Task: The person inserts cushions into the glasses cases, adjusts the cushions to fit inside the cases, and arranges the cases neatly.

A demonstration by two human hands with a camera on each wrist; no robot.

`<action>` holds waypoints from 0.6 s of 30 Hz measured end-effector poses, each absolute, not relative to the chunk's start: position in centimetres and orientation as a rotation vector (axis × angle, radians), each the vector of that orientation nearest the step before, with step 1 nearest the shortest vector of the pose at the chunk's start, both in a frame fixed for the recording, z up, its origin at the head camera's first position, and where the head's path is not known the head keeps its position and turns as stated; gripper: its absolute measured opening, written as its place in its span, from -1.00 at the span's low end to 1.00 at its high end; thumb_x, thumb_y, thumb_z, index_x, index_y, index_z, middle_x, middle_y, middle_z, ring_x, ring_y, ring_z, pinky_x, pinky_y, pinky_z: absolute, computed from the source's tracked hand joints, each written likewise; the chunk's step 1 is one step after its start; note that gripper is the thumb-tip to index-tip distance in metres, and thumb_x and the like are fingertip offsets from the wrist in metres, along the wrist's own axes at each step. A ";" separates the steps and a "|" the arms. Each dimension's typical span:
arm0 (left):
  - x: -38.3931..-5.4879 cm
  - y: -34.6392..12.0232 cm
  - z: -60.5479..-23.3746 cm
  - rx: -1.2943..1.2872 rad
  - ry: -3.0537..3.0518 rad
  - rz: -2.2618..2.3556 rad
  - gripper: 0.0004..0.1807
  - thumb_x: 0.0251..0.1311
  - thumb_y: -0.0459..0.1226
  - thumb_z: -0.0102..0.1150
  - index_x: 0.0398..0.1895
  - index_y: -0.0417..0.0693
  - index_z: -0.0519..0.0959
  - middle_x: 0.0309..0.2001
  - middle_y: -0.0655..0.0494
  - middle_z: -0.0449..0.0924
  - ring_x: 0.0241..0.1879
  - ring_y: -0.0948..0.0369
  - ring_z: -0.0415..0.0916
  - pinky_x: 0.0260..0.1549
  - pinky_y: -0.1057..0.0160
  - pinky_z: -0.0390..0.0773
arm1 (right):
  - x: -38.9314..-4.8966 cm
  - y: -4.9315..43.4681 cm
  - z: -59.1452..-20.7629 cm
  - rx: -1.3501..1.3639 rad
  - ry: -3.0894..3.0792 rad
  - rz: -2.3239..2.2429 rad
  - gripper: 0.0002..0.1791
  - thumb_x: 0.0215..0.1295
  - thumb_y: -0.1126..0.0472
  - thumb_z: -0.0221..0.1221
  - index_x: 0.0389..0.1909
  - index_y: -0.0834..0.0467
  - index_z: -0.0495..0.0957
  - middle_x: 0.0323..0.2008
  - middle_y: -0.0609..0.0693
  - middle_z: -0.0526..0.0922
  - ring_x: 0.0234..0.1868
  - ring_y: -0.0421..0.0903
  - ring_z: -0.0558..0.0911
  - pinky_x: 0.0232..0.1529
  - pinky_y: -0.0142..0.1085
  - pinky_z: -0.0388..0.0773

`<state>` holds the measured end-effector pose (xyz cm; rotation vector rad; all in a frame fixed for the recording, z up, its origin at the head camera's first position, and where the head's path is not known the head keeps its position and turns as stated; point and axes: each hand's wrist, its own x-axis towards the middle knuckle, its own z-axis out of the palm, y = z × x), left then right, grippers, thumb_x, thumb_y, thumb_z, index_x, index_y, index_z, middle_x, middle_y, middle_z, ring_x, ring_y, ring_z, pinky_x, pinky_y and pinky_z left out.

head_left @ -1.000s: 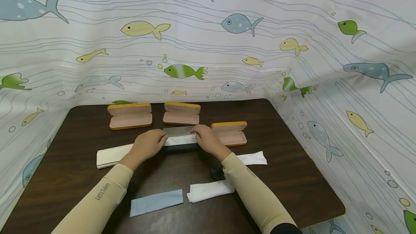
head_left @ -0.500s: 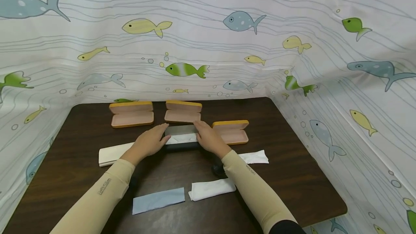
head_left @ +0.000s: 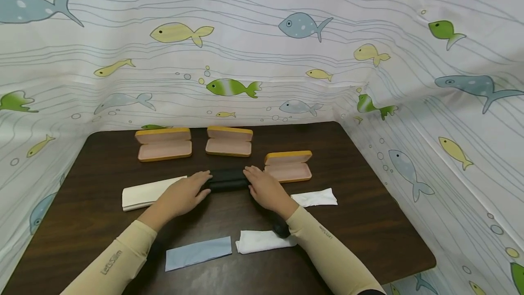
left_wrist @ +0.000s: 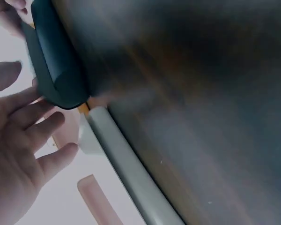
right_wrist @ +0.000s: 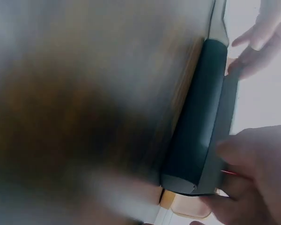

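A long black glasses case lies on the dark table with its lid down, hiding its inside. My left hand is at its left end, fingers extended and fingertips at the edge. Opposite it, my right hand lays straight fingers along the right end. In the left wrist view, the loosely spread fingers of my left hand reach the end of the case. The right wrist view has the thumb and fingers of my right hand at the lid side of the case.
Three yellow cases, a left one, a middle one and a right one, stand with lids up. Around lie a cream folded cloth, a blue cloth, and white cloths. Fish-printed curtain surrounds the table.
The black case's lid has come down over the white cloth inside it. Both hands have shifted from the raised lid toward the person and now lie lower at the case's ends.
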<state>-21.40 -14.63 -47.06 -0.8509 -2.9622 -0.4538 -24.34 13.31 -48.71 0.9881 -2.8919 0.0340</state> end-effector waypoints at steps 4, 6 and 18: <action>-20.3 -14.7 -47.0 -0.922 -3.028 -0.383 -0.37 0.43 -0.14 0.19 0.44 -0.32 0.35 0.47 -0.28 0.25 0.39 -0.18 0.32 0.29 -0.35 0.29 | -23.4 13.6 -48.9 1.051 -2.976 -0.049 -0.33 0.54 0.10 0.12 0.55 0.18 0.19 0.57 0.06 0.14 0.56 0.01 0.14 0.44 0.05 0.28; -19.9 -14.7 -47.0 -0.941 -3.033 -0.373 -0.33 0.42 -0.15 0.21 0.45 -0.33 0.32 0.48 -0.28 0.22 0.40 -0.17 0.30 0.29 -0.38 0.26 | -23.2 13.7 -48.7 1.065 -3.004 -0.038 -0.30 0.54 0.10 0.12 0.57 0.18 0.14 0.59 0.06 0.08 0.58 0.02 0.10 0.45 0.06 0.26; -19.5 -14.6 -47.0 -0.965 -3.021 -0.373 -0.31 0.41 -0.17 0.22 0.46 -0.36 0.28 0.50 -0.31 0.17 0.40 -0.20 0.30 0.25 -0.41 0.29 | -23.5 14.0 -48.1 1.084 -3.098 0.135 -0.30 0.56 0.12 0.10 0.59 0.17 0.08 0.60 0.04 0.02 0.60 0.01 0.01 0.51 0.06 0.10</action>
